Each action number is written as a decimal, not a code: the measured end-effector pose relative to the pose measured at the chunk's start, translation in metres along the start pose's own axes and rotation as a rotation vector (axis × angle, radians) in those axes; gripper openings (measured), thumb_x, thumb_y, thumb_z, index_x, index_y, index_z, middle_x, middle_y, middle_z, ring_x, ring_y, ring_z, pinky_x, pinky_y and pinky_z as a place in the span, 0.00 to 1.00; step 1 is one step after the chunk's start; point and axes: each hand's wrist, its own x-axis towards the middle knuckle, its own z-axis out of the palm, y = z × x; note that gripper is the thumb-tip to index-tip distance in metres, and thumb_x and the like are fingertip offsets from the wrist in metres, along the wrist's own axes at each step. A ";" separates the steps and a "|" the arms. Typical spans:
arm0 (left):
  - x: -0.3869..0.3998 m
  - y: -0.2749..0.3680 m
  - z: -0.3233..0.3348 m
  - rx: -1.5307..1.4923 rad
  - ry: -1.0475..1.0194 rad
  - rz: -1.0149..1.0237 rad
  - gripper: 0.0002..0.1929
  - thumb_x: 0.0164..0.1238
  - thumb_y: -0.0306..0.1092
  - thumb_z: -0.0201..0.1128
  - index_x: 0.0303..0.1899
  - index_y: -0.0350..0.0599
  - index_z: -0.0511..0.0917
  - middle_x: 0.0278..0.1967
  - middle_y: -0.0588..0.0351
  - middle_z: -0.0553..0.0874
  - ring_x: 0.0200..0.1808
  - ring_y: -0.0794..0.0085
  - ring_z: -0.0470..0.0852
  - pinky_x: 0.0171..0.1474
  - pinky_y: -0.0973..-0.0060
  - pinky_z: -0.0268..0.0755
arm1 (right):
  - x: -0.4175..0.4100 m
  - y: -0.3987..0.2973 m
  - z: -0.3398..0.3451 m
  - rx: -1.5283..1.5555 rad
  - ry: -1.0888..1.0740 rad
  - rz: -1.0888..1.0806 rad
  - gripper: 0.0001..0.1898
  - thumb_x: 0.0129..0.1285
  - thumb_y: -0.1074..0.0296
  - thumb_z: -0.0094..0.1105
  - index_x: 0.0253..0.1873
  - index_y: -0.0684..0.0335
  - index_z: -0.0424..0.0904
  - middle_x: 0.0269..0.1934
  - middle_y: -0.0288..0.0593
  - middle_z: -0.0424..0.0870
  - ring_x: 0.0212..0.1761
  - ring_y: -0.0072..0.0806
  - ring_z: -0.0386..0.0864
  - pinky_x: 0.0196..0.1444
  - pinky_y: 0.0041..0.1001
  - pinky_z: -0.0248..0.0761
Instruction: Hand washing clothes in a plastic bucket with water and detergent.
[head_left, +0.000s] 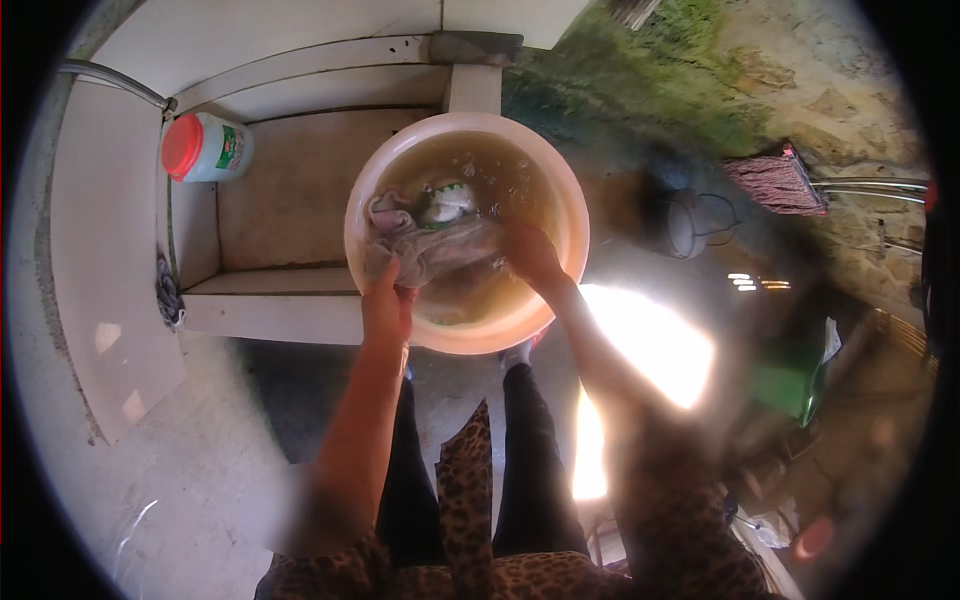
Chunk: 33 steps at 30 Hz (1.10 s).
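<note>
A round pink plastic basin (577, 217) holds murky water, its left side over a tiled trough. In it a wet, light-coloured cloth (442, 247) stretches between my hands, bunched at the left. My left hand (390, 304) grips the bunched end near the basin's lower left rim, thumb on top. At the cloth's right end is my right hand (534, 259), partly in the water; its blurred fingers are hard to make out, and I cannot tell how firmly they hold. Behind the cloth a white thing with a green edge (452, 202) lies in the water.
The tiled trough (270, 319) stands at the left, with a red-lidded plastic jar (214, 148) at its far corner and a dark rag (168, 292) on its left edge. A metal pail (684, 223) and a mop (776, 180) are at the right, near the stone wall.
</note>
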 end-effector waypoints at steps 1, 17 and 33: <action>0.002 -0.011 0.002 -0.023 0.049 -0.091 0.13 0.69 0.35 0.67 0.51 0.47 0.77 0.38 0.59 0.86 0.38 0.70 0.83 0.34 0.70 0.75 | 0.001 0.015 0.006 -0.008 0.006 0.004 0.28 0.52 0.58 0.71 0.57 0.63 0.76 0.48 0.54 0.84 0.53 0.52 0.81 0.55 0.43 0.73; -0.002 0.001 0.031 -0.095 -0.583 -0.686 0.31 0.71 0.68 0.50 0.47 0.44 0.79 0.41 0.53 0.84 0.44 0.63 0.84 0.55 0.49 0.77 | -0.117 -0.220 -0.070 0.248 0.192 -0.558 0.11 0.49 0.65 0.71 0.33 0.62 0.79 0.32 0.49 0.77 0.37 0.46 0.75 0.43 0.44 0.66; 0.015 -0.048 -0.043 0.681 -0.385 0.257 0.24 0.80 0.47 0.51 0.63 0.37 0.70 0.53 0.53 0.81 0.55 0.68 0.80 0.54 0.70 0.74 | -0.090 -0.221 -0.020 0.306 0.407 -0.291 0.11 0.53 0.65 0.67 0.23 0.59 0.74 0.23 0.47 0.78 0.23 0.45 0.79 0.27 0.44 0.71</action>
